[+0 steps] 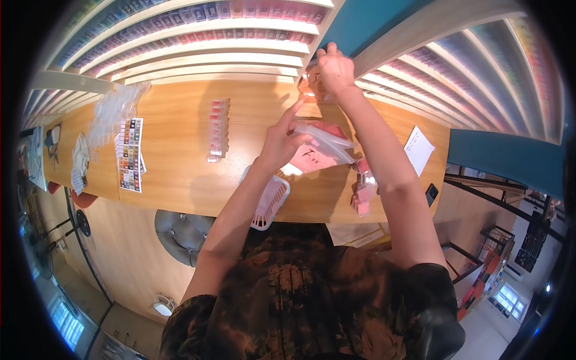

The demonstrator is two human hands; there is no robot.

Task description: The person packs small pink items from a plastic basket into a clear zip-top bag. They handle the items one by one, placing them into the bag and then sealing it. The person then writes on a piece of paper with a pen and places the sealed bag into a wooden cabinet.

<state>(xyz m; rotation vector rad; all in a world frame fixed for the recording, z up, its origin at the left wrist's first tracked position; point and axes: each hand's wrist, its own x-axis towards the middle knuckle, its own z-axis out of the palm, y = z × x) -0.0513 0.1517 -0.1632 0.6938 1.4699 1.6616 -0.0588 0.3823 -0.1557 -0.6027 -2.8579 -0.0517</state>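
At the far edge of the table, my right hand (337, 71) is closed at the top of a clear bag with orange contents (313, 84), which stands against the shelf post. My left hand (281, 141) has its thumb and index finger apart. Its index finger points up towards the orange bag, and its thumb lies over the edge of a zip bag of pink grains (315, 155). That pink bag lies tilted on the table, handwriting on its front. Partly under my left forearm is a white plastic basket (277, 201) with a slotted side.
Small pink-filled boxes (362, 195) lie right of the pink bag. Left stands a row of clear boxes (217, 129), then a colour chart (130, 162) and a heap of clear plastic cases (114, 114). A paper sheet (418, 148) and black phone (431, 194) lie right. Shelves (210, 51) rise behind.
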